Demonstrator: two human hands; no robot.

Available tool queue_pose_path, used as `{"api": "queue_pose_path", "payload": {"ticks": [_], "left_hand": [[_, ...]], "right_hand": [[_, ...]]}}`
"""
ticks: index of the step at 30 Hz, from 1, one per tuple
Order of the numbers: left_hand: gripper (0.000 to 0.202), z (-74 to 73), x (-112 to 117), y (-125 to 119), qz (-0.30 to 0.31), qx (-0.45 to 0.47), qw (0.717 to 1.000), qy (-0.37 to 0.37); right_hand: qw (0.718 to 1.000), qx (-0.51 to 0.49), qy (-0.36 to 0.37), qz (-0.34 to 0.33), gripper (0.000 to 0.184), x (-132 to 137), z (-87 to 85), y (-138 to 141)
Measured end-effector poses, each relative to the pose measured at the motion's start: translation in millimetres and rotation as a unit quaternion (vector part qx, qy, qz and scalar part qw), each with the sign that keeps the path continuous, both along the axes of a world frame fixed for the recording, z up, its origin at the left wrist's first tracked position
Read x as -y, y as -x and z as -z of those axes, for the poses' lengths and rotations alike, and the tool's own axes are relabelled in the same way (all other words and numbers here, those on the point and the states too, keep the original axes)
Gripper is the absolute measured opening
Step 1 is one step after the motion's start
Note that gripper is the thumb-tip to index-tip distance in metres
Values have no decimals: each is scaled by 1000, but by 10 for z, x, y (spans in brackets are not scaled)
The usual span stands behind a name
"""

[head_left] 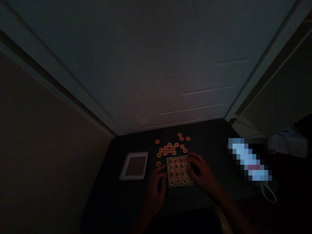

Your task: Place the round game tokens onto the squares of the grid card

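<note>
left hand and right hand flank the tray of discs on the surface, red discs beyond; i see each grip parted, too dimly to tell if either touches the tray.

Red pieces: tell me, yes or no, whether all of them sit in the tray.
No, many red pieces lie loose on the table, outside the tray.

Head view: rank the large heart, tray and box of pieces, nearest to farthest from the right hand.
1. Box: nearest, its right side partly covered by the right hand.
2. Tray: to the left, past the box.
3. Large heart: farthest, high up behind both.
</note>
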State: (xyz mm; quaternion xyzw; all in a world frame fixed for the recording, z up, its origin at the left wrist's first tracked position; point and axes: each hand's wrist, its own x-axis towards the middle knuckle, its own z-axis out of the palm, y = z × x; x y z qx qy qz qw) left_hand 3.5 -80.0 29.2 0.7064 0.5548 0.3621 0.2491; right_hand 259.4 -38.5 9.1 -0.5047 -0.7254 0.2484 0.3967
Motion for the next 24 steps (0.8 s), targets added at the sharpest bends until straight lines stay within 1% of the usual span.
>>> {"api": "queue_pose_path", "payload": {"ticks": [9, 13, 15, 19, 24], "left_hand": [[20, 47, 16, 9, 11, 0, 1000, 11], [23, 44, 13, -3, 15, -9, 1000, 16], [25, 26, 11, -14, 21, -21, 999, 21], [29, 11, 8, -29, 26, -46, 998, 20], [29, 40, 8, -27, 25, -59, 998, 4]], "right_hand": [[1000, 7, 5, -4, 34, -11, 41, -7], [999, 32, -9, -6, 35, 0, 52, 6], [997, 68, -16, -11, 38, 10, 23, 15], [989, 145, -13, -22, 46, 20, -88, 41], [986, 167, -13, -21, 49, 18, -164, 73]]}}
